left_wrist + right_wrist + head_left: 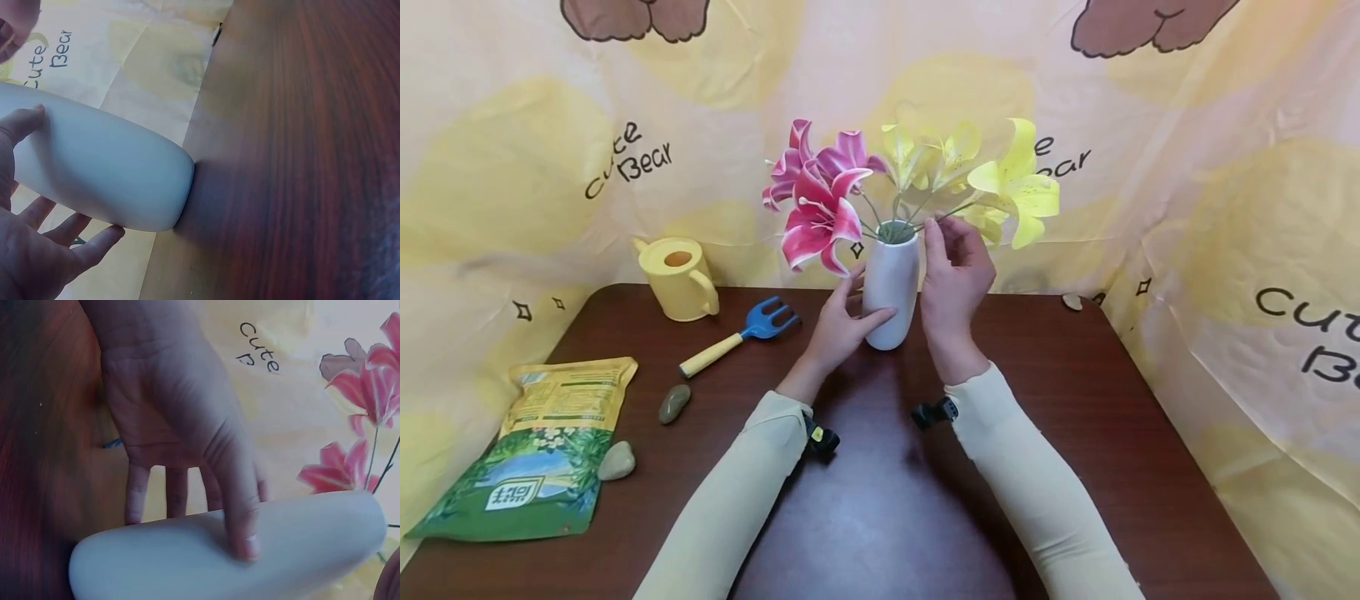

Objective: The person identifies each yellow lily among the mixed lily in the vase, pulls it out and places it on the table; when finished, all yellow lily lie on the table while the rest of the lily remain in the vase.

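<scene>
A white vase point(891, 287) stands upright on the brown table with pink lilies point(822, 218) leaning out to its left and pale yellow lilies point(955, 154) to its right. My left hand point(838, 329) holds the vase low on its left side. In the left wrist view its thumb crosses one side of the vase point(119, 165) and its fingers reach the other. Beside the rim, my right hand point(957, 287) pinches the stem of a bright yellow lily point(1018, 187) between thumb and fingers. Only an edge of that hand shows in the right wrist view.
A yellow watering can point(676, 279) and a blue hand fork point(766, 320) with a cream handle are at the left back. A green and yellow bag point(542, 450) lies front left, near two stones point(674, 404). Another stone point(1072, 302) sits at the right back. Printed cloth point(1247, 250) hangs round the table.
</scene>
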Demonstrator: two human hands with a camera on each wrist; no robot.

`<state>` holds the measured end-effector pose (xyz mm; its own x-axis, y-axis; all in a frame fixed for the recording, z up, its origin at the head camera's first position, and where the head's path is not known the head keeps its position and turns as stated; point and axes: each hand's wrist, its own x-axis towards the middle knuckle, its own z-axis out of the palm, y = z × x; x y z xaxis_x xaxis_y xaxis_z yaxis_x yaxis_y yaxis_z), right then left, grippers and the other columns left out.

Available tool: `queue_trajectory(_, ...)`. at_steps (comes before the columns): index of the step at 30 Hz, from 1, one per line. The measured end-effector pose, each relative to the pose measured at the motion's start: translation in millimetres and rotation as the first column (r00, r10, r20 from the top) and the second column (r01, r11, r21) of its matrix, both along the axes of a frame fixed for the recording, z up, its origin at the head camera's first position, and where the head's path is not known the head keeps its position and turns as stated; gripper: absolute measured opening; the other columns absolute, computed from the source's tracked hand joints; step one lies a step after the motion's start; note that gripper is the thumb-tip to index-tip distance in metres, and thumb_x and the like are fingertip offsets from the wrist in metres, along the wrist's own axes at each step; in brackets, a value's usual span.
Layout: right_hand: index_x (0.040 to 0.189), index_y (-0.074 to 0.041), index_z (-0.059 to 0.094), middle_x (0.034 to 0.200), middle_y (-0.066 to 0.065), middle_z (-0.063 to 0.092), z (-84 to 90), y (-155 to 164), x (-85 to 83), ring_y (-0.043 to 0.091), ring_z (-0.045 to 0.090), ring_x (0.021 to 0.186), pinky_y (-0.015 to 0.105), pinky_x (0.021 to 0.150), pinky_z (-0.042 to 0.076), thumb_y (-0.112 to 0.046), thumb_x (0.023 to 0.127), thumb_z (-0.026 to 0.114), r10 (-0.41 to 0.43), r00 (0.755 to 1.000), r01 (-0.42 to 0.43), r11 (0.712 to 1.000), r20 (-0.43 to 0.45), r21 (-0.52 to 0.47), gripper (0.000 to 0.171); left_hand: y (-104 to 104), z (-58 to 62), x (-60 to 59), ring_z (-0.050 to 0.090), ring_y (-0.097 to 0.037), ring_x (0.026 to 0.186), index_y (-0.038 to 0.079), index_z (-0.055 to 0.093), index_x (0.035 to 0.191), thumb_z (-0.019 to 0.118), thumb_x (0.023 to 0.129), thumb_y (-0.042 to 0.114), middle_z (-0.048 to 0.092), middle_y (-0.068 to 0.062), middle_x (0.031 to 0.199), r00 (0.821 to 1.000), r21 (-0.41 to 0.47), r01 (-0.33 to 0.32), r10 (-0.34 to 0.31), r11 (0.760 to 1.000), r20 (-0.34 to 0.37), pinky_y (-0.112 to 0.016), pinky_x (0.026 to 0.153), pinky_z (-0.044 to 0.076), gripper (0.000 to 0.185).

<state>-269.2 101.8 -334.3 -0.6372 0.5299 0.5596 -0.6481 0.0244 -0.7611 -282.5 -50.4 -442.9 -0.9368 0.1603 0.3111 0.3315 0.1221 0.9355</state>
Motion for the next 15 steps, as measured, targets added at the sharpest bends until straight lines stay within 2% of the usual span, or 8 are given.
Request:
queue_trajectory(9, 0.110, 0.009, 0.080, 0.091, -0.008, 0.080, 24.9, 3, 27.5, 0.014, 0.075, 0.081, 0.027, 0.074, 0.065, -0.008, 0.100, 0.084, -0.072, 0.987, 0.076, 0.997, -0.142, 0.020, 0.020, 1, -1.3, -0.6, 0.065, -0.037, 0.143, 0.029, 0.042, 0.172, 0.088, 0.100, 0.029, 0.060, -0.011, 0.163, 1.000, -0.010, -0.003, 0.003, 1.000, -0.005, -0.058, 0.115, 0.061, 0.085)
queue_trajectory(12, 0.108, 0.011, 0.078, 0.090, -0.006, 0.080, 39.7, 10, 36.0, 0.016, 0.076, 0.081, 0.029, 0.072, 0.067, -0.004, 0.099, 0.084, -0.074, 0.981, 0.073, 0.997, -0.182, -0.010, 0.019, 0, -2.8, 0.1, 0.066, -0.037, 0.142, 0.028, 0.042, 0.172, 0.088, 0.100, 0.028, 0.061, -0.011, 0.163, 1.000, -0.014, -0.004, 0.003, 1.000, -0.022, -0.058, 0.114, 0.062, 0.085)
queue_trajectory(15, 0.104, 0.007, 0.080, 0.089, 0.001, 0.081, 57.4, 20, 43.1, 0.019, 0.076, 0.080, 0.030, 0.072, 0.067, 0.001, 0.096, 0.085, -0.048, 0.976, 0.029, 0.996, -0.212, -0.089, 0.011, -1, -3.6, 0.5, 0.067, -0.037, 0.141, 0.028, 0.042, 0.172, 0.088, 0.100, 0.028, 0.061, -0.011, 0.163, 0.999, -0.017, -0.004, 0.003, 1.000, -0.043, -0.058, 0.112, 0.063, 0.086)
